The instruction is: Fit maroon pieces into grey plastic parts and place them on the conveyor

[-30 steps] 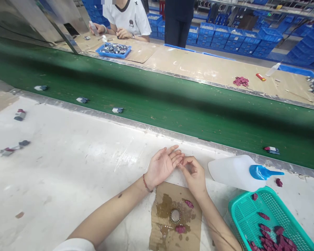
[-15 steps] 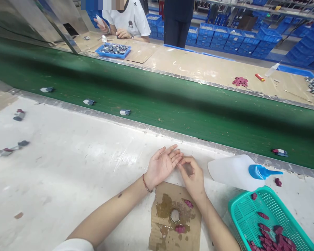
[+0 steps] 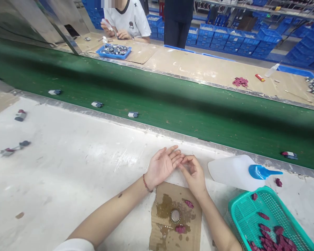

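Two maroon pieces [image 3: 180, 229] lie on the stained cardboard [image 3: 193, 240], a round cap [image 3: 175, 215] between them. Just beyond the cardboard's far edge, the person's left hand [image 3: 162, 167] is palm up, fingers loosely spread. The right hand [image 3: 195, 176] meets its fingertips, thumb and forefinger brought close; whether they grip anything cannot be told. Right of the cardboard are a white bottle [image 3: 229, 171] on its side and a green basket [image 3: 233, 211] of maroon parts. Farther beyond the cardboard runs a green conveyor [image 3: 172, 101].
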`<state>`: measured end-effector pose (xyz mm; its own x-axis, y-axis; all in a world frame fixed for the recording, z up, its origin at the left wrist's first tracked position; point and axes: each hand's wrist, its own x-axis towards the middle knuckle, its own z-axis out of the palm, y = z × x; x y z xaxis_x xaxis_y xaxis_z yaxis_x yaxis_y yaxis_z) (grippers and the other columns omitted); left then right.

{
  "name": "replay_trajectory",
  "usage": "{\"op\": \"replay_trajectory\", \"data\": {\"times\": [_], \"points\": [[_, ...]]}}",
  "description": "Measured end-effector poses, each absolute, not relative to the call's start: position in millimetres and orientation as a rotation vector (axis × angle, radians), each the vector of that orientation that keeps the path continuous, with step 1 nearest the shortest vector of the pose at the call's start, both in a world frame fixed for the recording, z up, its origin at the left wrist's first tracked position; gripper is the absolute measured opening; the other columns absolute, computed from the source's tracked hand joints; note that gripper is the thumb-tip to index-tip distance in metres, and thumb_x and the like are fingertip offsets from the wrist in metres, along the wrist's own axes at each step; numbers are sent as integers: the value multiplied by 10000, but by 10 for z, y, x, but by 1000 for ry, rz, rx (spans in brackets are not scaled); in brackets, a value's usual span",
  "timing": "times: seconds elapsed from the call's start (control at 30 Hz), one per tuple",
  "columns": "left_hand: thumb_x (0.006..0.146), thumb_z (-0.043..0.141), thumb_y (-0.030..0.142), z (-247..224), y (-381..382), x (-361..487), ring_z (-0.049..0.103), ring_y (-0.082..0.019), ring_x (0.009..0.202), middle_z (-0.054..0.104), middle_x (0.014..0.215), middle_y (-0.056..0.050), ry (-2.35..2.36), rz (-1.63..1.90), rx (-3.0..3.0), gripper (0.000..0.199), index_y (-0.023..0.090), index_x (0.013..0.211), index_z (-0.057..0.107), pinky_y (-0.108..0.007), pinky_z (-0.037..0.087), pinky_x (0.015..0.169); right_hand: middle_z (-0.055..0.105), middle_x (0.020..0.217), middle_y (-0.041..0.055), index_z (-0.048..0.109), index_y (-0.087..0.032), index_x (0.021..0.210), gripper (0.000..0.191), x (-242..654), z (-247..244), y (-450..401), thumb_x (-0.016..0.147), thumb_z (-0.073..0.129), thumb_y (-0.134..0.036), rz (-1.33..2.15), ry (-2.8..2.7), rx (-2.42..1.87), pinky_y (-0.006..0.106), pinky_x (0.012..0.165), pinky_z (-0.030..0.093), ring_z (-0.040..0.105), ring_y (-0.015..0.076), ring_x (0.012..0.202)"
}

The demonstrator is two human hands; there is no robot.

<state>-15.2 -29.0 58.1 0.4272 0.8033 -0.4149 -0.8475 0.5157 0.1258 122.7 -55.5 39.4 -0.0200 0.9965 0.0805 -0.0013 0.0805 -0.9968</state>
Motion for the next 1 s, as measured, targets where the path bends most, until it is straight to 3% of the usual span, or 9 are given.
{"op": "replay_trajectory", "data": {"times": [0.53, 1.0], "points": [[880, 487, 235, 587, -309, -157, 692, -163, 746, 711, 791, -91, 436, 1001, -14, 244, 76, 927, 666, -249, 522, 766, 532, 704, -30, 471, -240, 702, 394, 1238, 489, -501, 706, 780, -484, 1451, -1123, -1091, 270, 692, 492, 549, 155, 705], [805, 595, 243, 550, -370, -123, 655, -198, 861, 695, 860, -96, 461, 1092, 249, 203, 94, 896, 697, -302, 474, 904, 438, 580, -46, 352, -230, 547, 443, 1213, 543, -519, 722, 731, -378, 1348, -1170, -1185, 246, 581, 412, 436, 134, 588]]}}
